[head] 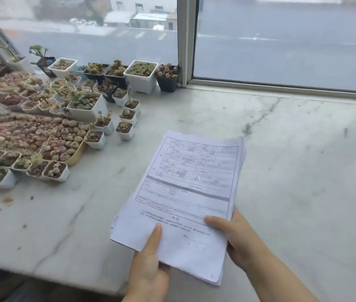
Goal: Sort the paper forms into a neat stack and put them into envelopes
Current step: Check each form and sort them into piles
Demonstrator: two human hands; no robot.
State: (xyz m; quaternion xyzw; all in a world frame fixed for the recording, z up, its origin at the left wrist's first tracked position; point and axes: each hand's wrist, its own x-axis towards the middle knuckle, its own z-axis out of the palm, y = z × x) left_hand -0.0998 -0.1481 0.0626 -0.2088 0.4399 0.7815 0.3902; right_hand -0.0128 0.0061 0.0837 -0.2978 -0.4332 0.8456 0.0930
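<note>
We find the forms (pixel 185 192) at lower centre of the frame, held over the marble surface (pixel 292 160). The left hand (pixel 148 264) and right hand (pixel 236 238) each pinch the near edge, thumb on top, presumably to square the slightly fanned sheets. The printing is a ruled table; its text is illegible. No envelopes are visible. Pots (pixel 141 76) crowd the upper left.

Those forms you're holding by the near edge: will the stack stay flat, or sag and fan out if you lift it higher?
The paper stack is probably floppy: thin sheets, gripped only at the near end by the left hand and right hand, so the far end may droop. Its edges already look uneven, so sheets could slide apart.
</note>
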